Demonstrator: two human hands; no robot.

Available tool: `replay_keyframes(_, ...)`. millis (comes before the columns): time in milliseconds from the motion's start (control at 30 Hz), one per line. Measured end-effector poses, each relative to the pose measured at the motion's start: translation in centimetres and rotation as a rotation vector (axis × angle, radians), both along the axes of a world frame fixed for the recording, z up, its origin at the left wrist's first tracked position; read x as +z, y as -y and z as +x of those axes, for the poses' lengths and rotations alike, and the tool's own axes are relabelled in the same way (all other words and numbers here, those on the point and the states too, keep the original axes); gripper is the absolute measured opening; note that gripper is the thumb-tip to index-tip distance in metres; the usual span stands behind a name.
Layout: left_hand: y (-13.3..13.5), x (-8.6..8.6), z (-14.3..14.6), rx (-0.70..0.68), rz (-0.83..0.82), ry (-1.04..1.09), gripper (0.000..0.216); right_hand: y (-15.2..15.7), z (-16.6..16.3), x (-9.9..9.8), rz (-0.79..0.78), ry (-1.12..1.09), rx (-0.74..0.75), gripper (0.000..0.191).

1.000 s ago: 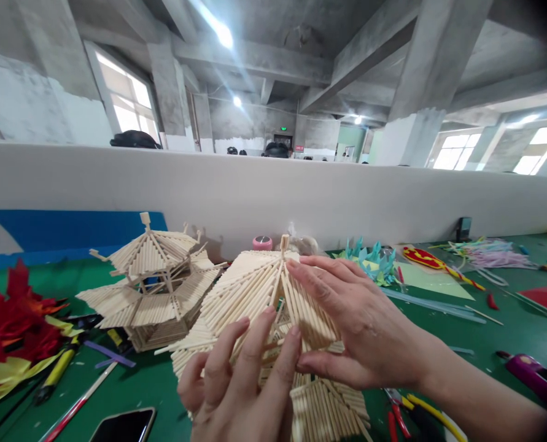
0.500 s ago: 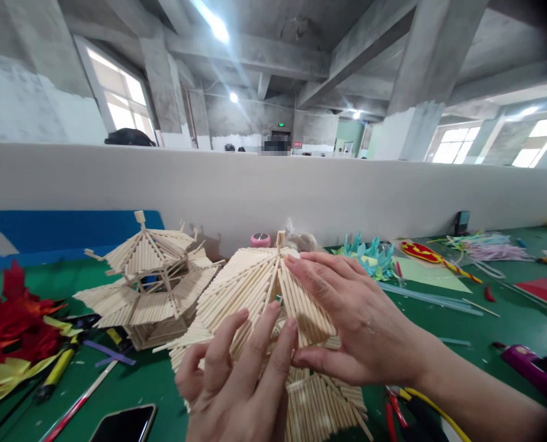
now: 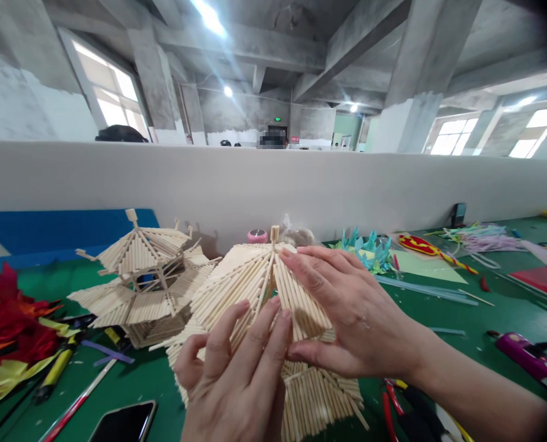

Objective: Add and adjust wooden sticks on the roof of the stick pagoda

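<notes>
A pavilion model of thin pale wooden sticks (image 3: 229,285) stands right in front of me, its sloping roof panels meeting at a small post (image 3: 274,234). My right hand (image 3: 351,307) grips a roof panel (image 3: 301,298) on the right side, fingers over its upper face and thumb at its lower edge. From the front, my left hand (image 3: 240,374) rests its spread, bent fingertips against the roof; its thumb is hidden. A gap shows between two panels near the left fingertips. Below, a lower stick roof (image 3: 317,402) juts out toward me.
A similar two-tiered stick pavilion (image 3: 148,276) stands at left. Around lie red paper flowers (image 3: 13,331), a phone (image 3: 123,422), red-handled pliers (image 3: 391,405), a purple tool (image 3: 531,359), a teal paper piece (image 3: 369,248) and glue sticks (image 3: 427,290). A white partition (image 3: 273,184) closes the back.
The view has shifted slightly, so everything sits a little further left and higher. Both hands keep nearly the same hold on the pavilion model, and the roof panel looks unmoved.
</notes>
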State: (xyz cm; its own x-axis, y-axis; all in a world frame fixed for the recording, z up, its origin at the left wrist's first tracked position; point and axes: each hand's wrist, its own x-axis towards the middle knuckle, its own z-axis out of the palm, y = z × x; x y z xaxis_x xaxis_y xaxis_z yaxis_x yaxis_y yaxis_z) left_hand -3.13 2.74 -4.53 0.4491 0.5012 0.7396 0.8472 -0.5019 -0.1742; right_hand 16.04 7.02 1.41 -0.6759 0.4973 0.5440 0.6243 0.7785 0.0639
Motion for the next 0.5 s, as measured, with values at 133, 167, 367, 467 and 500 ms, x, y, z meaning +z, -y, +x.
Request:
replay_keyframes(133, -0.25, 0.09, 0.01, 0.002, 0.005, 0.03, 0.035, 0.27, 0.2, -0.32, -0.006, 0.016, -0.003, 0.081)
replay_keyframes(167, -0.24, 0.13, 0.06, -0.001, 0.005, 0.042, 0.034, 0.32, 0.23, -0.41, -0.003, 0.022, -0.006, 0.081)
replay_keyframes(367, -0.11, 0.26, 0.02, 0.001, 0.006, 0.036, 0.033, 0.3, 0.17, -0.6, 0.02, 0.023, -0.021, 0.079)
replay_keyframes(467, -0.22, 0.09, -0.09, -0.006, 0.002, 0.043, 0.033, 0.25, 0.06, -0.49, 0.034, 0.011, -0.024, 0.076)
replay_keyframes(500, -0.26, 0.01, -0.09, -0.004, 0.008, 0.032, 0.034, 0.24, 0.02, -0.45, 0.038, 0.007, -0.025, 0.076)
